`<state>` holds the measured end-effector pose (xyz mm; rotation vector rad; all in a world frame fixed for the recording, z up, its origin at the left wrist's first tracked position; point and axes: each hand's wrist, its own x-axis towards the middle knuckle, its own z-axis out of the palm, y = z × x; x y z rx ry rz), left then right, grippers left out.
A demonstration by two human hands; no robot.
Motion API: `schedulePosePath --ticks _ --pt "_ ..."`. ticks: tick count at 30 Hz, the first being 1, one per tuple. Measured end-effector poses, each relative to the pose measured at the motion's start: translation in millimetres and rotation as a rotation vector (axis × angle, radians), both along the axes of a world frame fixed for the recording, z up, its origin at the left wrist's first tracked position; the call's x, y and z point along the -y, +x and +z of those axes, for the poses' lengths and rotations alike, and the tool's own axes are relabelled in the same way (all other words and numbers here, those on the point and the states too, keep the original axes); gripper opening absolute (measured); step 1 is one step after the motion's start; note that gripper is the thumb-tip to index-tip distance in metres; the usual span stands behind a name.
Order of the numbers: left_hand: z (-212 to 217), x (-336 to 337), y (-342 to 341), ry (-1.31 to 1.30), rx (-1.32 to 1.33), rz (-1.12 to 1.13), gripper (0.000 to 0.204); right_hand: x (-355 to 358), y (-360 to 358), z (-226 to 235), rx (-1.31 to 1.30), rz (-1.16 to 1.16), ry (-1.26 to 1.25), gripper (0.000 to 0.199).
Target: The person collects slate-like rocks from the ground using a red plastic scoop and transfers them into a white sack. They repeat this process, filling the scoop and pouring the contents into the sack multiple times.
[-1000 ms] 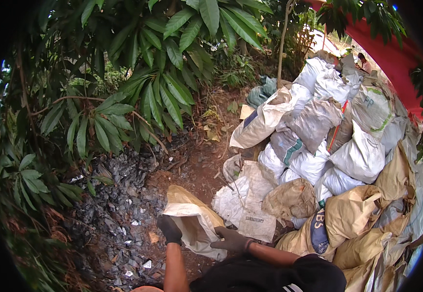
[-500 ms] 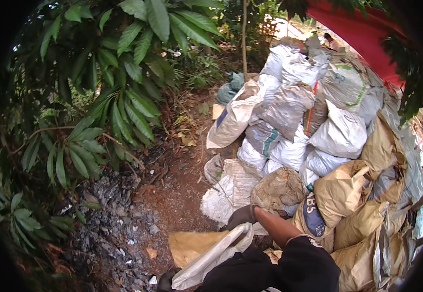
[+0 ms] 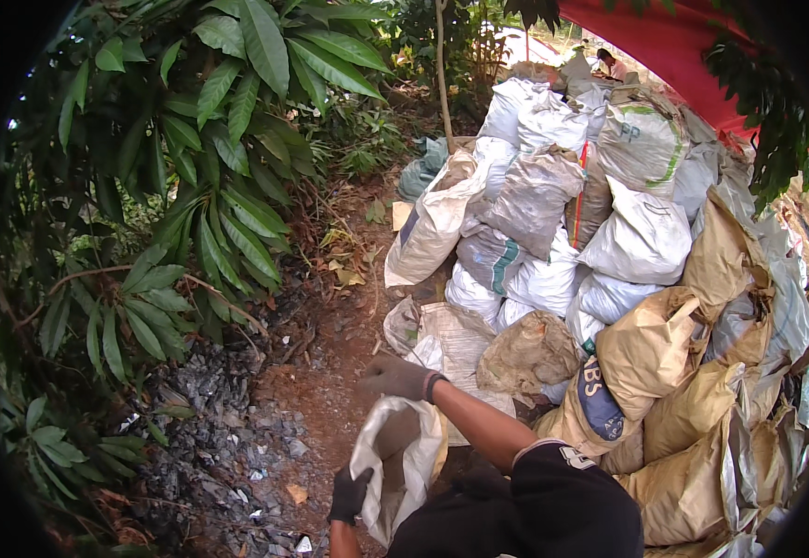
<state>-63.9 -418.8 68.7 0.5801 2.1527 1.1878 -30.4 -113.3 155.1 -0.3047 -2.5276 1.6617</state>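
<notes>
A whitish woven sack (image 3: 426,456) stands in front of me, its mouth open and its dark inside showing. My left hand (image 3: 350,493), in a dark glove, is closed on the sack's left rim. My right hand (image 3: 401,377), in a grey-brown glove, is at the far rim with its fingers drawn together. It appears to grip the edge there, though its fingertips are partly hidden. Just beyond the right hand lie a flattened pale sack (image 3: 460,342) and a dirty brown sack (image 3: 530,353).
A tall heap of filled white sacks (image 3: 642,232) and tan sacks (image 3: 651,349) rises ahead and to the right. Dark flaky scraps (image 3: 218,437) cover the ground at left, below leafy branches (image 3: 228,205). A red tarp (image 3: 665,46) hangs over the far right; a person (image 3: 612,65) is behind the heap.
The sack has turned from lying slanted to standing with its mouth open. My right hand has moved left and up; my left hand has come further into view, up and to the right.
</notes>
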Motion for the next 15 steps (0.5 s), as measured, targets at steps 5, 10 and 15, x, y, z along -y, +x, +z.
schedulePosePath --ticks 5,10,15 --pt "-10 -15 -32 0.226 -0.092 0.398 0.039 -11 38 -35 0.057 -0.585 -0.033 0.061" --pt "-22 -49 -11 0.246 0.035 0.243 0.048 62 54 -93 0.113 -0.379 -0.253 0.056" --pt "-71 -6 -27 0.518 -0.008 0.009 0.042 33 58 -128 -0.122 -0.092 0.554 0.035"
